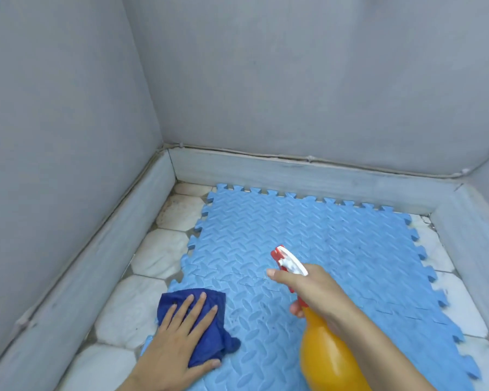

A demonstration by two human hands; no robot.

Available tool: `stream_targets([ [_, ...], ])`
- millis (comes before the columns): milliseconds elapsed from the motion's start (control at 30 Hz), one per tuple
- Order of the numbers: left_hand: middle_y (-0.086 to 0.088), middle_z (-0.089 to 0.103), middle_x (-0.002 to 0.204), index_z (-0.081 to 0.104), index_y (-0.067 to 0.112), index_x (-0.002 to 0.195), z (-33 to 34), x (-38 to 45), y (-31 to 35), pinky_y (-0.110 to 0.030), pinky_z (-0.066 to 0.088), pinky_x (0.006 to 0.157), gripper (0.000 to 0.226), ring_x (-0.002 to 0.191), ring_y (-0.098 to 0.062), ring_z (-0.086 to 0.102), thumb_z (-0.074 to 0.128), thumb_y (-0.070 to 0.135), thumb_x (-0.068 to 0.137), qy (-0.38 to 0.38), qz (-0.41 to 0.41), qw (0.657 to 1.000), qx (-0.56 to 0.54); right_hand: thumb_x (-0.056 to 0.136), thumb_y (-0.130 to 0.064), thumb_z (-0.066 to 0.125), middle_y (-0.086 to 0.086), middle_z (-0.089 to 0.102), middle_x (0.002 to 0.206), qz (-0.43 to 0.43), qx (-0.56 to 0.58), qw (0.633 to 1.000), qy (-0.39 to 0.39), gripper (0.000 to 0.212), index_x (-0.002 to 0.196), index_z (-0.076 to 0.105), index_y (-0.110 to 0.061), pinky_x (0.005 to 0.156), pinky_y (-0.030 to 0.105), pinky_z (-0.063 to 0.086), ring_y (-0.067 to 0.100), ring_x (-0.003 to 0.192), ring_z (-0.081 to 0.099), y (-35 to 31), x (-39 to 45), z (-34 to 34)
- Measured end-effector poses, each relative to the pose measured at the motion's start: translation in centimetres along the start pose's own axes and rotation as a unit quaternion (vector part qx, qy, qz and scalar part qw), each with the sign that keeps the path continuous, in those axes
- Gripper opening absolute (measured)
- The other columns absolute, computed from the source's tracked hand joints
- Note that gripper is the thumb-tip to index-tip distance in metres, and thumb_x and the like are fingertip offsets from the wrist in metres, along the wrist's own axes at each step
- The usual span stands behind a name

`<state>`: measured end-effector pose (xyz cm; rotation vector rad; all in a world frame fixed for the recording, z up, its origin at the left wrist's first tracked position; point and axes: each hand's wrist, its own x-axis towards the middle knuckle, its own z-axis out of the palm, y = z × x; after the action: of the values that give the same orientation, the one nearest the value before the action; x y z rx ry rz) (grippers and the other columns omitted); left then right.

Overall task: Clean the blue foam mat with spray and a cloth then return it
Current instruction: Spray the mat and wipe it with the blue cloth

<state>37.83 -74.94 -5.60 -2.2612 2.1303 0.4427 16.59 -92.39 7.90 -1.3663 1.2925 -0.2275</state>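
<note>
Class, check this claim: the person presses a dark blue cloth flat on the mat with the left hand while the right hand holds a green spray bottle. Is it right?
Not quite. In the head view the spray bottle in the right hand is orange, not green. The left hand does press the dark blue cloth flat on the mat.

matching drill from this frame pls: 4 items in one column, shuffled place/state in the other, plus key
Items:
1. cloth
2. spray bottle
3. foam mat
4. nozzle

States:
A. red and white, aimed out over the mat
B. light blue, flat on the tiled floor in the corner
C. dark blue, pressed flat under the left hand
D. orange, gripped at the neck by the right hand

Pairs: 1-C, 2-D, 3-B, 4-A
</note>
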Motion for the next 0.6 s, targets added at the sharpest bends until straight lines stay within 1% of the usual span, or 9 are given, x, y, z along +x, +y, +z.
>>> stream_targets([
  [100,0.003,0.012,0.160,0.021,0.032,0.151,-0.5,-0.7,0.8,-0.037,0.003,0.114,0.082,0.146,-0.018,0.007,0.030,0.079,0.084,-0.011,-0.039,0.999,-0.009,0.083,-0.053,0.065,0.000,0.051,0.065,-0.007,-0.050,0.995,0.081,0.041,0.087,0.064,-0.012,0.052,0.027,0.046,0.016,0.046,0.065,0.1,-1.6,0.0],
  [167,0.001,0.018,0.159,0.027,0.030,0.149,-1.1,-0.9,1.9,-0.035,-0.001,0.113,0.080,0.145,-0.019,0.009,0.028,0.078,0.085,-0.034,-0.084,0.995,-0.046,0.084,-0.057,0.062,-0.002,0.054,0.062,-0.043,-0.082,0.986,0.138,0.043,0.077,0.060,-0.015,0.062,0.034,0.051,0.018,0.056,0.068,0.6,-2.3,-0.1],
  [200,-0.001,0.022,0.158,0.032,0.028,0.148,-1.0,-0.6,2.3,-0.034,-0.002,0.113,0.081,0.144,-0.020,0.012,0.029,0.078,0.085,-0.028,-0.094,0.994,-0.054,0.083,-0.057,0.061,-0.003,0.054,0.061,-0.056,-0.112,0.980,0.154,0.043,0.070,0.055,-0.017,0.064,0.036,0.048,0.019,0.063,0.065,1.0,-2.5,0.0],
  [300,-0.001,0.028,0.156,0.040,0.027,0.144,-0.5,-0.2,2.8,-0.033,-0.004,0.113,0.089,0.143,-0.018,0.011,0.034,0.085,0.077,-0.016,-0.100,0.992,-0.077,0.084,-0.050,0.064,-0.007,0.055,0.065,-0.089,-0.128,0.981,0.118,0.030,0.074,0.053,-0.024,0.060,0.029,0.036,0.017,0.076,0.055,1.2,-3.0,0.1],
  [367,0.000,0.012,0.160,0.028,0.029,0.149,-0.7,-0.2,2.3,-0.031,-0.011,0.112,0.104,0.145,-0.015,-0.003,0.032,0.094,0.067,-0.014,-0.085,0.993,-0.080,0.086,-0.048,0.063,-0.007,0.057,0.069,-0.093,-0.128,0.983,0.093,0.027,0.078,0.052,-0.025,0.060,0.027,0.035,0.014,0.074,0.054,0.9,-3.4,0.2],
  [433,0.007,-0.016,0.158,0.006,0.033,0.152,-1.1,-0.1,2.2,-0.033,-0.016,0.114,0.116,0.143,-0.014,-0.024,0.019,0.100,0.057,0.000,-0.079,0.994,-0.074,0.087,-0.051,0.059,-0.005,0.057,0.069,-0.096,-0.166,0.974,0.117,0.033,0.072,0.048,-0.024,0.062,0.031,0.039,0.020,0.076,0.057,0.8,-3.5,0.2],
  [467,0.008,-0.022,0.156,0.001,0.034,0.151,-1.3,-0.2,2.4,-0.037,-0.014,0.115,0.118,0.142,-0.014,-0.026,0.010,0.100,0.054,-0.008,-0.090,0.992,-0.086,0.087,-0.053,0.058,-0.004,0.057,0.067,-0.091,-0.181,0.969,0.138,0.036,0.068,0.046,-0.023,0.065,0.035,0.043,0.025,0.077,0.059,0.8,-3.4,0.3],
  [533,0.008,-0.022,0.157,0.003,0.034,0.152,-1.5,-0.3,3.1,-0.042,-0.007,0.118,0.121,0.144,-0.017,-0.021,-0.008,0.098,0.050,-0.015,-0.123,0.988,-0.097,0.084,-0.053,0.058,-0.002,0.056,0.066,-0.082,-0.163,0.970,0.162,0.037,0.066,0.048,-0.023,0.072,0.042,0.054,0.029,0.078,0.063,1.1,-3.5,0.4],
  [600,0.005,-0.020,0.158,0.005,0.032,0.152,-1.5,-0.1,3.9,-0.045,-0.002,0.119,0.127,0.146,-0.021,-0.017,-0.023,0.093,0.045,-0.015,-0.146,0.986,-0.083,0.083,-0.048,0.062,-0.002,0.058,0.074,-0.075,-0.102,0.980,0.152,0.027,0.083,0.056,-0.022,0.072,0.044,0.059,0.024,0.081,0.062,1.1,-3.5,0.4],
])
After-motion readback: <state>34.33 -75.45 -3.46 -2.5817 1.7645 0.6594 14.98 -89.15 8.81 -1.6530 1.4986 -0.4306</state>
